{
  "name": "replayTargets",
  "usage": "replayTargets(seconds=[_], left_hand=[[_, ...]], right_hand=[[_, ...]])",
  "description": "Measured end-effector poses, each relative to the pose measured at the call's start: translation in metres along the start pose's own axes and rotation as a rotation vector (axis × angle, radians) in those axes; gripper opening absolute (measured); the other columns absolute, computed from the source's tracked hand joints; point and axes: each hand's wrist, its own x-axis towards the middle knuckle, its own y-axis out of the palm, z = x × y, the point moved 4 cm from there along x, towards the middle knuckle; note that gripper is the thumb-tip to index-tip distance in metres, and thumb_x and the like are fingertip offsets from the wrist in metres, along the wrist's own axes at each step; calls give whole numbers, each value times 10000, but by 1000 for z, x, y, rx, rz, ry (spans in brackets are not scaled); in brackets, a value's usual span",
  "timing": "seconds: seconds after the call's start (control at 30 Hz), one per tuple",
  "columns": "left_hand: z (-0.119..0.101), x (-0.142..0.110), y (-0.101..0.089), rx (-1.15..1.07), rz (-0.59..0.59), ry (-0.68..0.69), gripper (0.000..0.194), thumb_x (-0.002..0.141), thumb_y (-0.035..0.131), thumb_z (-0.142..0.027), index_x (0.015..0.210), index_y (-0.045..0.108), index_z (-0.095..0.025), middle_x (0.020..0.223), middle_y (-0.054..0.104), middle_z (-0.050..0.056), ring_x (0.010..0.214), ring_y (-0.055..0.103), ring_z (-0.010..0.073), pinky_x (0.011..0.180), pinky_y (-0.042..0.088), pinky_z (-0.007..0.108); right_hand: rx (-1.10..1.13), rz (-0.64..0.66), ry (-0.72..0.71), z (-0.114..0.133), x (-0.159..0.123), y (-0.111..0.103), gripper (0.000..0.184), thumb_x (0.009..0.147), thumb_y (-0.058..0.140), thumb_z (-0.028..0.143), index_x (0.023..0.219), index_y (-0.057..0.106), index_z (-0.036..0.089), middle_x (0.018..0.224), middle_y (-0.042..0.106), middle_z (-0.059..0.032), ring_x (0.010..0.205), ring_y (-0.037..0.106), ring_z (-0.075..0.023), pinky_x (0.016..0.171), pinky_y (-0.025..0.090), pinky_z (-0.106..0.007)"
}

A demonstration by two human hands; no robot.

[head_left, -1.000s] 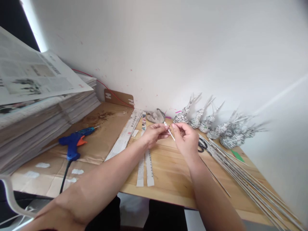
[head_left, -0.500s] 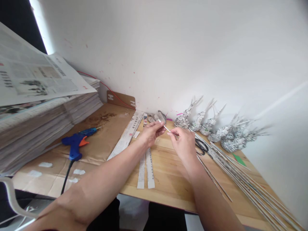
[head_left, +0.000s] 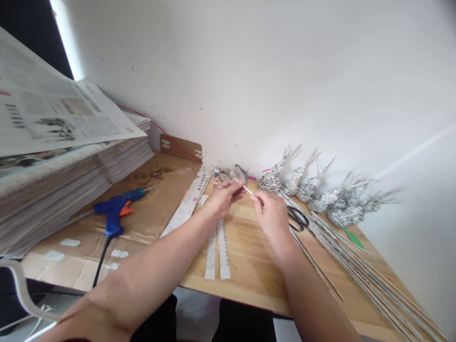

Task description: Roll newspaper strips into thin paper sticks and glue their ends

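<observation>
Between my two hands runs a thin, pale rolled paper stick (head_left: pixel 248 190), held above the wooden table. My left hand (head_left: pixel 228 194) pinches its far end between thumb and fingertips. The near end is in the closed fingers of my right hand (head_left: pixel 269 206), which partly hide it. Beneath my left hand, two narrow newspaper strips (head_left: pixel 223 251) lie on the table. Black-handled scissors (head_left: pixel 298 218) rest just right of my right hand, their blades partly covered by paper sticks.
At left, a blue hot glue gun (head_left: pixel 116 211) lies on cardboard (head_left: pixel 142 228) beside a tall newspaper stack (head_left: pixel 81 180). More newspaper strips (head_left: pixel 188 199) lie near the cardboard's edge. Several woven paper pieces (head_left: pixel 345 209) stand along the wall, with long paper sticks (head_left: pixel 359 261) at right.
The paper stick between my hands looks straighter than before. My hands have barely moved, while the camera view has shifted slightly.
</observation>
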Motion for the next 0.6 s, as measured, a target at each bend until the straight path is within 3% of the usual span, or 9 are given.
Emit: replayTargets(seconds=[0.17, 0.37, 0.6], left_hand=[[-2, -1, 1, 35, -8, 16, 283, 587, 813, -288, 703, 617, -121, 680, 645, 4, 604, 606, 68, 649, 502, 183], [-1, -1, 1, 51, 22, 0, 264, 614, 797, -302, 734, 646, -121, 688, 651, 10, 592, 606, 65, 612, 502, 169], [-12, -9, 17, 75, 106, 15, 289, 639, 777, -348, 769, 671, -112, 736, 668, 43, 586, 610, 86, 559, 502, 180]], right_hand=[[19, -6, -18, 0, 0, 2, 214, 898, 468, 332, 916, 636, 200, 809, 680, -55, 733, 588, -197, 701, 354, -295], [63, 37, -18, 4, 0, 1, 300, 922, 398, 343, 820, 643, 205, 708, 659, -52, 654, 575, -190, 610, 339, -287], [601, 174, 240, -2, 0, 6, 403, 893, 401, 492, 846, 669, 195, 644, 650, -21, 551, 584, -150, 514, 396, -234]])
